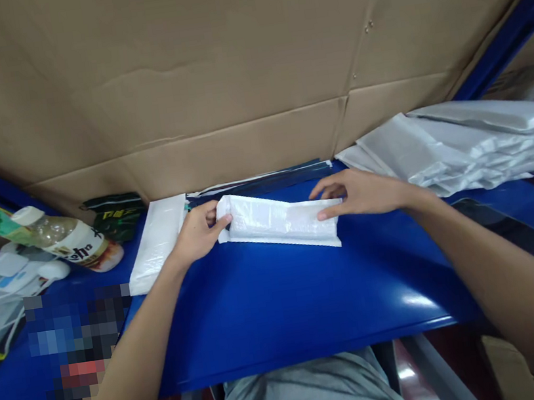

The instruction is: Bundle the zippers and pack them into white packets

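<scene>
The left hand (198, 231) pinches one end of a white packet (277, 221) over the blue table (281, 304); the right hand (362, 192), half open, rests its thumb on the other (probably steadying it).

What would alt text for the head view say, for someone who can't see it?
A person handles a white packet at a blue table, left hand pinching one end, right hand at the other. A second packet lies left; a packet pile lies right.
</scene>
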The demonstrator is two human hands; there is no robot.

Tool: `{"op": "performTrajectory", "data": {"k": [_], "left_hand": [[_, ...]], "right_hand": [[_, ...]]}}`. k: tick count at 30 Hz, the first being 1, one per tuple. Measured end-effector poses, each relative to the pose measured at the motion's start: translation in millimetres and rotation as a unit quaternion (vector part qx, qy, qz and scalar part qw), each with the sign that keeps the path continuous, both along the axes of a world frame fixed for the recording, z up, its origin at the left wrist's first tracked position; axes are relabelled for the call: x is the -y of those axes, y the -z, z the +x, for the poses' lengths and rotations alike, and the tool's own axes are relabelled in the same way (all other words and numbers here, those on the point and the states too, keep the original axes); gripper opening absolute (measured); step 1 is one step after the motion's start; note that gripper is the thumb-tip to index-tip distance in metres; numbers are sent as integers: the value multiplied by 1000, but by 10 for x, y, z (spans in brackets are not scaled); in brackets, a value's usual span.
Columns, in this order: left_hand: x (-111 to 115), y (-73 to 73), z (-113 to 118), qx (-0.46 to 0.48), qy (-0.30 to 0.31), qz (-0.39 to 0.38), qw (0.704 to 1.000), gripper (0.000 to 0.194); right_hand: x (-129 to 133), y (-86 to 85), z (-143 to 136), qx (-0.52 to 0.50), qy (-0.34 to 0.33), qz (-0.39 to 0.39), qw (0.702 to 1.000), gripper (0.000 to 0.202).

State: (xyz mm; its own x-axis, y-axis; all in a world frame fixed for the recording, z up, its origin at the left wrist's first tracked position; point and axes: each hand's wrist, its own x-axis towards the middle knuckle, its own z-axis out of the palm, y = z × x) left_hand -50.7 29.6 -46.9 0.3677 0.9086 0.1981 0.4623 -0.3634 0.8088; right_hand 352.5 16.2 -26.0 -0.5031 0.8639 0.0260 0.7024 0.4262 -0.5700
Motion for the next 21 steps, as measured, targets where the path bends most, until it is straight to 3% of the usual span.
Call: {"op": "performTrajectory", "data": {"k": [4,7,11,14,18,21], "left_hand": [[-67,115,-35,84,-140,62,985,47],[-71,125,-11,96,-160,127,974,34],[-65,90,10,106,-138,110,979,43],[-28,51,14,74,-78,86,991,44],[76,20,61,-36,37,81,995,51],[125,69,133,-160,39,130,978,49]], "right_hand": [[-35,44,12,-40,-51,-52,997,47],[-23,79,-74,-109,-15,-25,994,42],[-13,104,-134,-159,44,54,985,43],[-29,171,-136,-216,62,17,974,47],[-65,326,-132,-284,58,-49,956,56],[-76,413,-160,-300,32,-73,951,55]]}}
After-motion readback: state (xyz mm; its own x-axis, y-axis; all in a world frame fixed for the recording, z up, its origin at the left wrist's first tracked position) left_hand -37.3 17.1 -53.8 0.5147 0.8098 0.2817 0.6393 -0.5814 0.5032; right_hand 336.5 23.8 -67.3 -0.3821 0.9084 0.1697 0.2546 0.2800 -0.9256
